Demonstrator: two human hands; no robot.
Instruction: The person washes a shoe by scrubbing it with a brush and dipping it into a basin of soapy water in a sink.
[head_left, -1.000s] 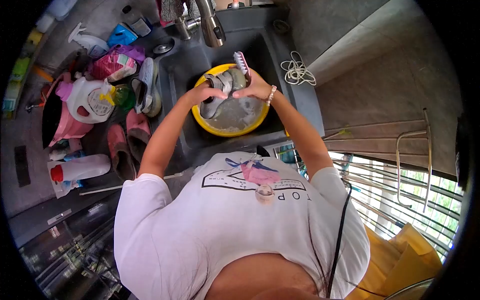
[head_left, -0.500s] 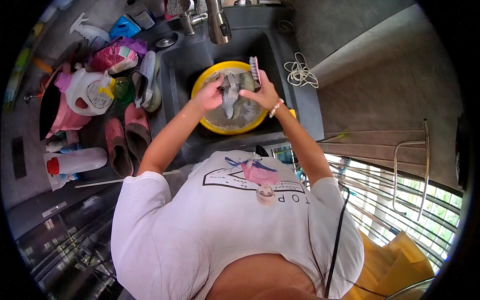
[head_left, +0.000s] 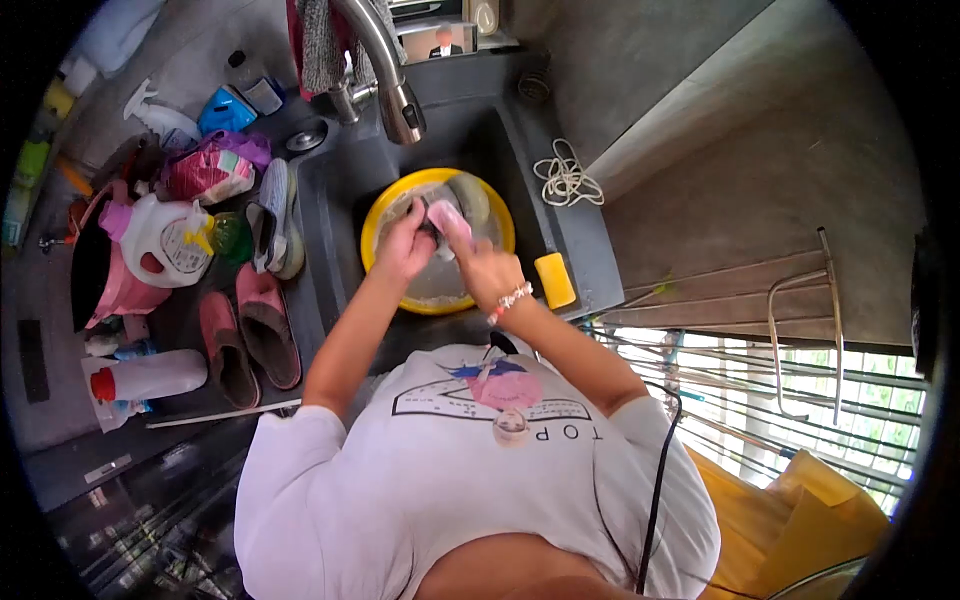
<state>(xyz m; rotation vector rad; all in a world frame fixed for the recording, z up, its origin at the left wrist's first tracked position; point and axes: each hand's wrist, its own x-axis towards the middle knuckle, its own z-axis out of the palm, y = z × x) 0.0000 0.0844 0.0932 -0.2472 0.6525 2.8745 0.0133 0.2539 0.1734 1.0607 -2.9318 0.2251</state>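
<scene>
A yellow basin (head_left: 370,225) of cloudy, soapy water stands in the dark sink. Inside it is a wet grey-green shoe (head_left: 470,197), its rounded end showing at the far right. My left hand (head_left: 403,246) is closed on the shoe's near part, which the fingers mostly hide. My right hand (head_left: 487,272), with a beaded bracelet at the wrist, grips a pink scrubbing brush (head_left: 450,219). The brush's back faces up and its bristles, hidden underneath, are against or very near the shoe.
The faucet (head_left: 403,115) hangs over the sink's far side. A yellow soap bar (head_left: 554,280) and a coiled white cord (head_left: 568,178) lie on the right rim. On the left are pink-grey boots (head_left: 267,325), another shoe (head_left: 275,220) and a detergent jug (head_left: 165,240).
My right hand has turned the brush from upright, bristles showing, to bristles down over the shoe. The yellow soap bar is now in fuller view. The camera view has shifted.
</scene>
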